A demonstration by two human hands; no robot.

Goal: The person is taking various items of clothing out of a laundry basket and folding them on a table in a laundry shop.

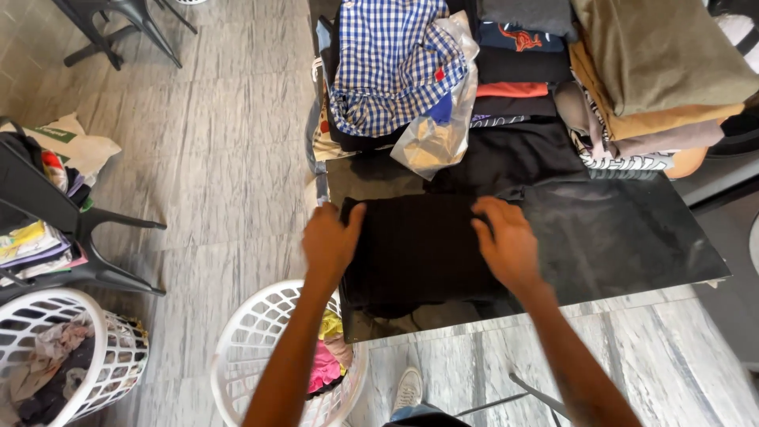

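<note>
Hands lay flat on a black garment (415,249) spread on the near end of a dark table (632,237). The left hand (328,241) rested palm down on the garment's left edge, fingers together and gripping nothing. The right hand (506,241) pressed on the garment's right edge with fingers slightly spread, also holding nothing. The garment lay squared into a compact rectangle close to the table's left corner, so the folding appeared largely complete; only smoothing and moving it to a stack seemed to remain, as far as could be judged. Beyond the hands, the far end of the table carried folded clothes in stacks (522,71), a blue checked shirt (391,67) with a clear plastic bag (443,119) lying against it, and an olive cloth (656,51) on top of tan and grey pieces at the right. Below the table edge stood a white laundry basket (253,348) with pink and yellow items inside, so more pieces were left to fold. A second white basket (71,356) stood further left, beside a dark chair (47,213) loaded with clothing, on a grey floor (221,158).
</note>
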